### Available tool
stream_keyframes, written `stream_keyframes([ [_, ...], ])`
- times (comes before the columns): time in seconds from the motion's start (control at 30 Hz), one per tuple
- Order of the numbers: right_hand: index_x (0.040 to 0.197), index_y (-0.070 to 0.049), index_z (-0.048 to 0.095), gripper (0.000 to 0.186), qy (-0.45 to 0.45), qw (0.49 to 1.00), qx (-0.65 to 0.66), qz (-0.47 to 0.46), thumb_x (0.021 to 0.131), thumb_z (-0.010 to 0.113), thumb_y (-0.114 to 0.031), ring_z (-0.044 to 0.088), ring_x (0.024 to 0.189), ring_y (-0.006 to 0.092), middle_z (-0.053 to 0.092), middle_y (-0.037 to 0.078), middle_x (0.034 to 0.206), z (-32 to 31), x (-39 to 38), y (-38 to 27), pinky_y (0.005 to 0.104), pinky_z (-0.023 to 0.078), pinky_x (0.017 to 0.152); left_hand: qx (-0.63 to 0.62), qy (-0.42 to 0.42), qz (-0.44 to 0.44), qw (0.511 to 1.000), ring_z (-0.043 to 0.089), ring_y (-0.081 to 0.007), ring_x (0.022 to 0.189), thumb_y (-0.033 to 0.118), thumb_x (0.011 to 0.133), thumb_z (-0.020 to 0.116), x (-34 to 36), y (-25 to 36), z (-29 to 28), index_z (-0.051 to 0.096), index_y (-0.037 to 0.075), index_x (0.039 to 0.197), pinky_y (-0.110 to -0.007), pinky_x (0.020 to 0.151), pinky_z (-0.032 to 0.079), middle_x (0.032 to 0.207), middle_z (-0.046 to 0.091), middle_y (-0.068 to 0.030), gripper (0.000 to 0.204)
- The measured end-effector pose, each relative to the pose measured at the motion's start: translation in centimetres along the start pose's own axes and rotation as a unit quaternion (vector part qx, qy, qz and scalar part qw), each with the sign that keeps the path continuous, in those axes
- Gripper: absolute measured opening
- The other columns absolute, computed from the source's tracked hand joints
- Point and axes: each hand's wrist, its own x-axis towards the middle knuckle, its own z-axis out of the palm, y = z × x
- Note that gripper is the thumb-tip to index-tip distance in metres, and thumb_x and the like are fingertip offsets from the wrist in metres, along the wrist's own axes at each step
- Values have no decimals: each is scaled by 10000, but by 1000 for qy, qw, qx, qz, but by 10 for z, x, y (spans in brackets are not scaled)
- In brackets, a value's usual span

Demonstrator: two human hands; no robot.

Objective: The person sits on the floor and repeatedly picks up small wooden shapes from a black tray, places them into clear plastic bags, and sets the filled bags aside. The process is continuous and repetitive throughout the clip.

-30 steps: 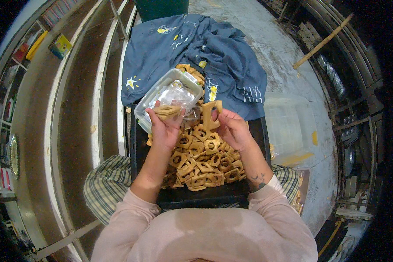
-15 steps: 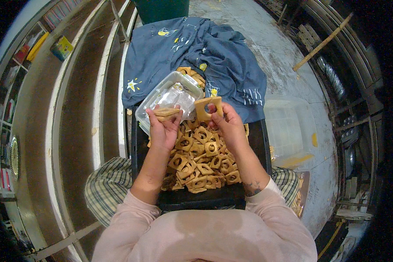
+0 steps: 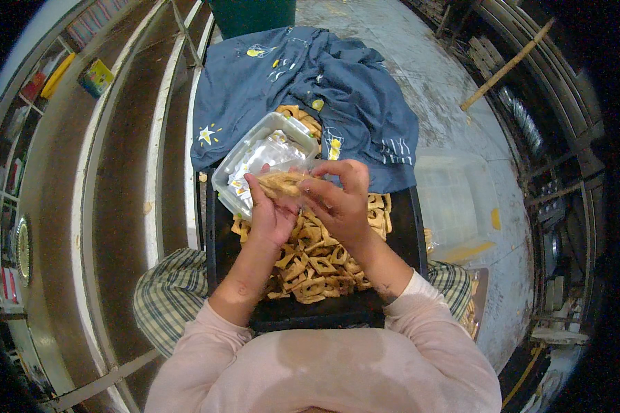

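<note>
Several golden square biscuits (image 3: 280,182) with cut-out holes sit stacked in a clear plastic bag above the tub. My left hand (image 3: 274,221) is closed around the bag from below. From the right, my right hand (image 3: 344,203) reaches over with bent fingers that pinch at the right end of the bag. Its fingertips partly hide what they grip. Beneath both hands a heap of the same biscuits (image 3: 313,272) lies in a black crate (image 3: 313,319). A translucent plastic tub (image 3: 229,196), holding shiny clear bags (image 3: 272,146), rests tilted at the crate's far left.
Blue printed cloth (image 3: 255,89) drapes over the far end of the crate. White-edged shelves (image 3: 162,103) rise close on the left. To the right, a clear plastic bin (image 3: 455,199) stands on the grey floor, and a wooden pole (image 3: 506,65) leans farther off. A green bin (image 3: 251,15) stands beyond the cloth.
My right hand has moved left to the bag in my left hand; the single biscuit it held up is no longer separately visible. My left hand has shifted slightly right.
</note>
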Motion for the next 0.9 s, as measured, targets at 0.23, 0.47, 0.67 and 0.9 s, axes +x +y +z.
stream_keyframes([
  [0.23,920,-200,638,347,16,998,-60,-11,582,711,-174,352,1120,330,351,156,1261,3,0,7,438,268,906,35,-11,15,999,465,-234,1066,556,790,443,-6,3,7,285,191,1263,-378,863,417,1173,453,-89,618],
  [0.47,984,-140,567,351,-156,987,15,21,644,652,-126,463,992,318,476,141,1099,-2,3,24,412,374,821,6,-37,-18,999,485,-221,1029,435,805,522,-6,0,5,347,177,1228,-377,852,426,1152,463,-81,525],
  [0.67,957,-68,543,303,-107,989,95,30,660,593,-32,532,809,308,540,131,900,9,-6,30,356,447,714,-3,-42,-23,999,502,-224,1000,383,812,538,-5,2,3,390,144,1194,-400,855,432,1130,474,-78,474],
  [0.9,899,-43,579,236,-134,935,231,231,694,554,73,541,814,261,518,118,882,9,-11,17,313,460,671,-32,-40,-39,998,509,-233,989,338,815,549,-3,1,2,413,71,1145,-407,847,440,1095,496,-98,445],
])
